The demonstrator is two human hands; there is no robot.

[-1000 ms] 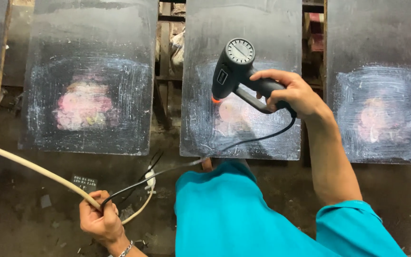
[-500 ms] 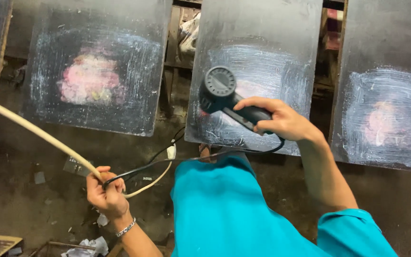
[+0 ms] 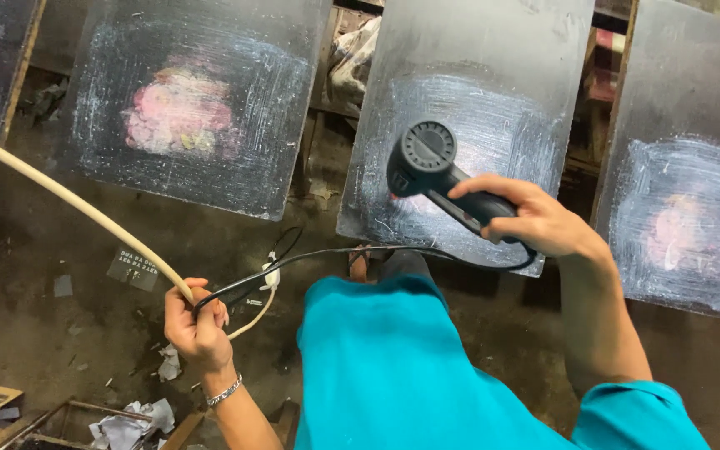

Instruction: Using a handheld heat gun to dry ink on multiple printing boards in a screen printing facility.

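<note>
The right hand (image 3: 543, 221) is clamped on the grip of the rigid, fairly light heat gun (image 3: 443, 179) above the middle grey board (image 3: 477, 75), while the left hand (image 3: 197, 321), below-left of that board, is closed around limp cables (image 3: 235, 292).

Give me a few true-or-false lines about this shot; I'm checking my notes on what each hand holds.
1. The right hand grips a black heat gun over the middle board. True.
2. The left hand is empty. False: it holds a pale hose and a black cord.
3. The left wrist wears a bracelet. True.
4. The left board has a green patch. False: its patch is pink.
5. The person wears a red shirt. False: the shirt is teal.
</note>
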